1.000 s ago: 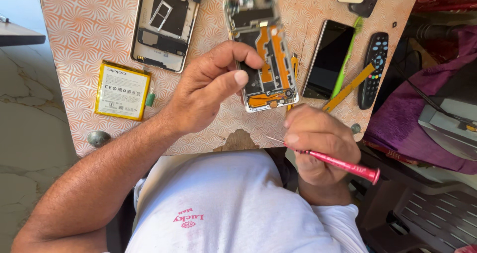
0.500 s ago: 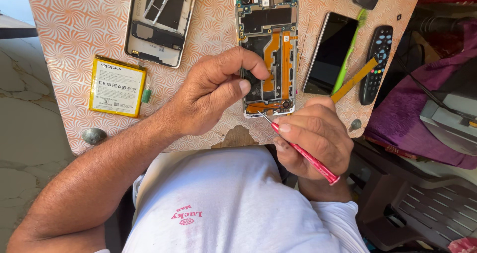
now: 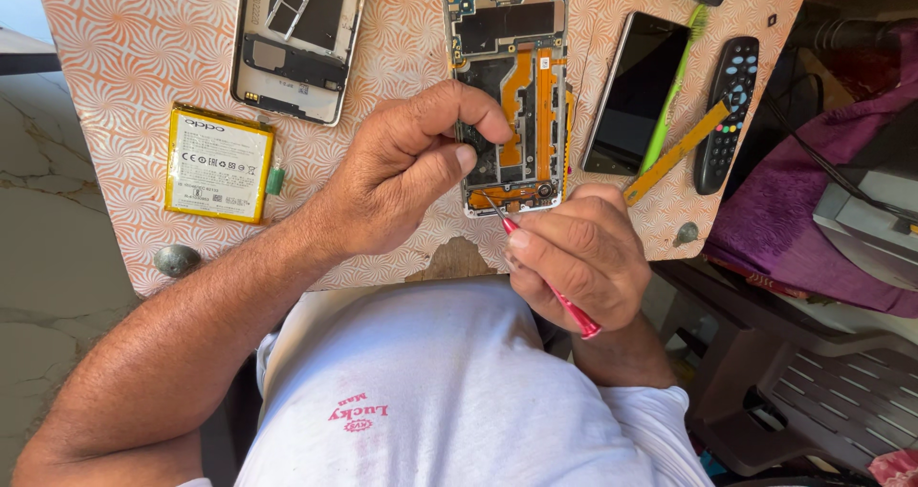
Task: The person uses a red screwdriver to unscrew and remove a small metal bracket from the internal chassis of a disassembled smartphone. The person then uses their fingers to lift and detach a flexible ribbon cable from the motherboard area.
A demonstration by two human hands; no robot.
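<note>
On the tabletop (image 3: 115, 47), the left hand (image 3: 402, 176) pinned the opened phone (image 3: 507, 86) at twelve o'clock while the right hand (image 3: 574, 258) gripped a red screwdriver (image 3: 550, 277), apparently working the lower board; steady tip placement seemed needed.

Bright, even daylight is filling the scene, and colours are showing strong and clean. The patterned bench (image 3: 124, 38) is looking evenly lit, with only soft, short shadows lying under the left hand (image 3: 402, 176) and the right hand (image 3: 574, 258). A faint sheen is showing on the dark phone screen (image 3: 636, 90). Focus is holding sharp across the middle, with no motion blur. The dim corner at lower right is falling into shade, and the bench's edges are splaying outward slightly with wide-angle distortion.
</note>
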